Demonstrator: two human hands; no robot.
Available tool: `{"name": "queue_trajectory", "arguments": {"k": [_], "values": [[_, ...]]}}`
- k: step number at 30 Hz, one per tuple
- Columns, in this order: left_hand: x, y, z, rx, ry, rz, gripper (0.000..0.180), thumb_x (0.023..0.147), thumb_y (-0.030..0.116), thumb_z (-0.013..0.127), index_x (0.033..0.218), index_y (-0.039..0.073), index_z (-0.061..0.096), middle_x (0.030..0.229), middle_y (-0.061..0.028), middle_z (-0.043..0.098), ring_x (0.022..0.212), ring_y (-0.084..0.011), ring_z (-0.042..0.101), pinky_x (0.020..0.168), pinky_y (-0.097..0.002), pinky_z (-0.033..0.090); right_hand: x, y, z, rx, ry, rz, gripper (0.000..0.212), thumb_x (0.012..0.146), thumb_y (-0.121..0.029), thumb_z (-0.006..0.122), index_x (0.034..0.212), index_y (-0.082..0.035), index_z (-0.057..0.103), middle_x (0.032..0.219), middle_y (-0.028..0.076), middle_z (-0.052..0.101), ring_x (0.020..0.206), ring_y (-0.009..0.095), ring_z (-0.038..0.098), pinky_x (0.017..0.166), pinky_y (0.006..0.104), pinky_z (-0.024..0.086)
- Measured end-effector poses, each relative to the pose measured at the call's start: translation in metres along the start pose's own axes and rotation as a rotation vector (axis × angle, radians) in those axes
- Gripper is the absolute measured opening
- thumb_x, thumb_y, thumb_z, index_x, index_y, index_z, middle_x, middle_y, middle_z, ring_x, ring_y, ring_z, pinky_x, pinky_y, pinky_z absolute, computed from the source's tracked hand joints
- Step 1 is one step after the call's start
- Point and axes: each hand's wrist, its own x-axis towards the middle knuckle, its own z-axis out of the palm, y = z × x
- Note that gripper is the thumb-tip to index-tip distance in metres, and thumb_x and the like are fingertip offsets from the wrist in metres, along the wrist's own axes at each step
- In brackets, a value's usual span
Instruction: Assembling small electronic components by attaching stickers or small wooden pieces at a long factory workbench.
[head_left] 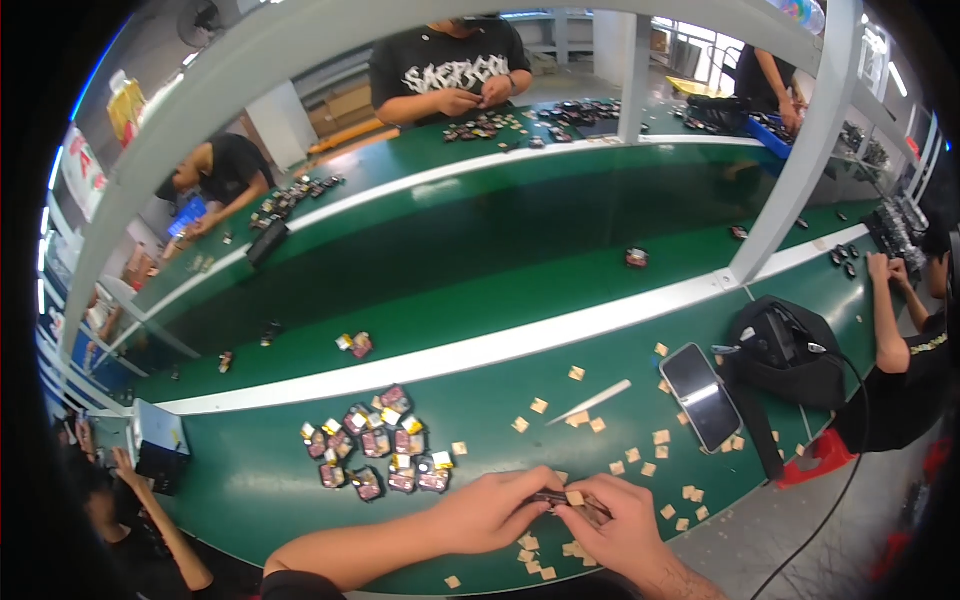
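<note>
Near the front edge of the green table, my left hand [495, 512] and my right hand [618, 522] are closed together on one small dark part [546, 497]. A tan square piece [575, 498] shows between the fingertips of my right hand, at the part; whether it is stuck on or merely held there I cannot tell. Fingers hide most of the part. To the left of my hands lies a cluster of small dark assemblies [374, 443] with silver and yellow patches. Loose tan squares [529, 543] are scattered below and around my right hand.
White tweezers [590, 402] and a smartphone [702, 397] lie on the table [250, 470] beyond my hands. At right is a black bag [785, 350] with a cable. A white rail [450, 362] borders the conveyor belt [500, 300], which carries several assemblies. Co-workers sit around.
</note>
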Motion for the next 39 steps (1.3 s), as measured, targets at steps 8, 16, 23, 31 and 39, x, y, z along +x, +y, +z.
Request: {"name": "queue_trajectory", "arguments": {"k": [8, 16, 23, 31, 39], "values": [[0.047, -0.015, -0.065, 0.325, 0.251, -0.129, 0.019, 0.099, 0.011, 0.071, 0.114, 0.004, 0.061, 0.086, -0.0153, 0.073, 0.076, -0.0305, 0.073, 0.069, -0.0414, 0.055, -0.009, 0.013, -0.012, -0.121, 0.201, -0.075, 0.033, 0.084, -0.005, 0.084, 0.115, -0.001, 0.073, 0.088, 0.01, 0.064, 0.071, 0.018, 0.062, 0.057, 0.0283, 0.046], [0.081, -0.09, -0.184, 0.558, 0.548, -0.458, 0.022, 0.097, 0.017, 0.076, 0.11, 0.002, 0.067, 0.075, -0.0124, 0.077, 0.072, -0.023, 0.076, 0.069, -0.0357, 0.055, -0.021, 0.019, -0.019, -0.184, 0.167, -0.213, 0.022, 0.096, 0.003, 0.066, 0.117, -0.001, 0.071, 0.097, 0.016, 0.065, 0.087, 0.037, 0.067, 0.075, 0.0406, 0.055], [0.017, -0.046, -0.154, 0.885, 0.161, -0.346, 0.039, 0.082, 0.021, 0.082, 0.112, 0.009, 0.06, 0.109, -0.0157, 0.066, 0.107, -0.0374, 0.065, 0.089, -0.0484, 0.053, -0.021, 0.028, -0.03, -0.196, 0.156, -0.147, 0.008, 0.089, -0.001, 0.077, 0.096, -0.001, 0.072, 0.08, 0.01, 0.066, 0.059, 0.023, 0.063, 0.056, 0.0314, 0.05], [-0.034, 0.026, -0.055, 1.022, 0.019, -0.442, 0.05, 0.082, 0.027, 0.087, 0.119, 0.008, 0.058, 0.107, -0.012, 0.061, 0.105, -0.0352, 0.065, 0.089, -0.0468, 0.051, -0.003, 0.025, -0.024, -0.177, 0.086, -0.198, 0.009, 0.09, 0.0, 0.075, 0.098, -0.001, 0.073, 0.081, 0.01, 0.067, 0.058, 0.022, 0.062, 0.055, 0.0322, 0.049], [-0.016, 0.021, -0.02, 0.689, -0.1, -0.096, 0.059, 0.09, 0.012, 0.077, 0.143, 0.005, 0.052, 0.126, -0.0156, 0.057, 0.12, -0.038, 0.059, 0.101, -0.0465, 0.052, -0.013, 0.011, -0.024, -0.203, -0.059, -0.224, 0.026, 0.09, 0.002, 0.073, 0.114, -0.008, 0.077, 0.099, 0.007, 0.059, 0.078, 0.02, 0.064, 0.069, 0.0313, 0.054]]}}
